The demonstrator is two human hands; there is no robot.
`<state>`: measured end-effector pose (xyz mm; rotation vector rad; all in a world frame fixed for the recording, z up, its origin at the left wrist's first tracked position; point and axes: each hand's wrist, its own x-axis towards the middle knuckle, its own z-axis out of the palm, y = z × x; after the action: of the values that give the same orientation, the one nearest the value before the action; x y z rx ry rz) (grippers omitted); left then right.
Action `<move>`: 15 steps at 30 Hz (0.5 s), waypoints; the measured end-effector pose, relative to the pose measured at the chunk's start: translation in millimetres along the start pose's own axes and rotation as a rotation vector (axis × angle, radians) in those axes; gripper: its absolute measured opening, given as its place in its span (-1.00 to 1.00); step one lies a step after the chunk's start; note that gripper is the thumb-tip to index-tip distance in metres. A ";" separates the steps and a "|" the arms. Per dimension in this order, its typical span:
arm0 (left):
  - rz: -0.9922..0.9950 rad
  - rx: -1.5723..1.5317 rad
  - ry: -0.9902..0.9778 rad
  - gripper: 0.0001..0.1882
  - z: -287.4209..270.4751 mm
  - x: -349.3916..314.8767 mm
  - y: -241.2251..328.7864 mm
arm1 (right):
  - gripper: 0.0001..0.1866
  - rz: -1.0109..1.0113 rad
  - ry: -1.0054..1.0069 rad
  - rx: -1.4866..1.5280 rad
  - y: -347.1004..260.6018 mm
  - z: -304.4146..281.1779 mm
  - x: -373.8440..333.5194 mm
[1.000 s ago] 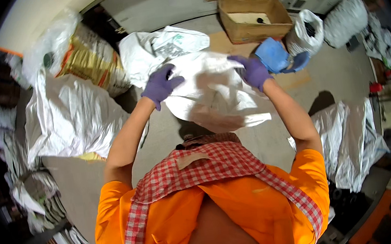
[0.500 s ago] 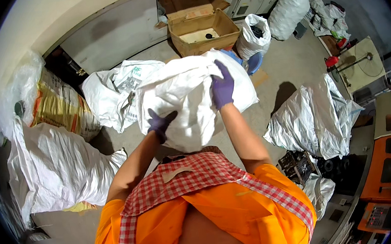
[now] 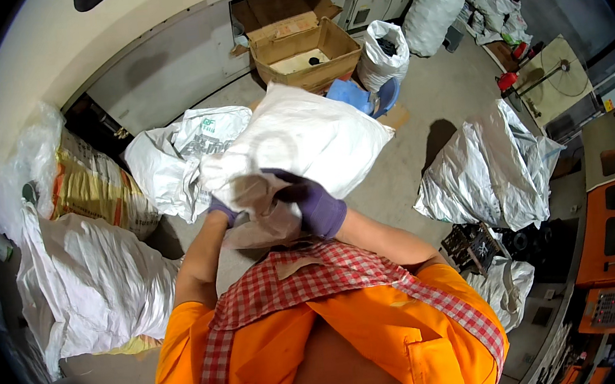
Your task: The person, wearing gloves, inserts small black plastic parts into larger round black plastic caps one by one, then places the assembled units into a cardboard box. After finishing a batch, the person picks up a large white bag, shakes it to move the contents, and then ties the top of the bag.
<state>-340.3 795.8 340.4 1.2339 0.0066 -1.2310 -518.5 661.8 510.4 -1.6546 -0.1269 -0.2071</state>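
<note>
A full white woven sack [image 3: 317, 135] lies in front of me, its gathered neck turned toward my body. My right hand [image 3: 321, 207], in a purple glove, is closed round the bunched cloth of that neck. On the other side of the neck, my purple-gloved left hand [image 3: 222, 209] grips the cloth too, most of its fingers hidden behind the folds. A loose flap of the sack hangs below both hands, close to my checked apron [image 3: 280, 287]. Just left of the sack lies a crumpled white printed bag [image 3: 164, 165].
An open cardboard box [image 3: 302, 55] stands beyond the sack, with a blue basin [image 3: 387, 97] and an open white sack [image 3: 383, 59] of dark pieces nearby. A large silvery bag [image 3: 486, 167] sits right, a white sack [image 3: 93, 275] left. A fan [image 3: 555, 75] stands at far right.
Both hands have come nearer my body and together at the sack's neck. My right hand left the sack's far side, and the cloth is now bunched between the hands.
</note>
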 end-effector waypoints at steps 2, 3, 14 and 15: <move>0.056 0.011 -0.027 -0.04 28.7 -7.7 -11.7 | -0.21 0.075 -0.023 0.203 -13.6 -8.8 -3.9; 0.091 0.025 -0.035 -0.06 44.7 -10.6 -14.7 | -0.25 -0.072 -0.030 -0.123 -6.7 -19.8 -1.5; 0.271 0.370 -0.194 -0.29 97.7 -67.2 -40.1 | -0.43 0.032 0.130 0.254 -26.0 -25.4 1.8; 0.269 0.411 -0.213 -0.31 95.6 -70.8 -42.8 | -0.40 0.034 0.149 0.234 -22.8 -24.5 3.5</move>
<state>-455.3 785.3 391.9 1.3934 -0.5762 -1.1512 -521.2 639.4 535.4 -1.4024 -0.0093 -0.2781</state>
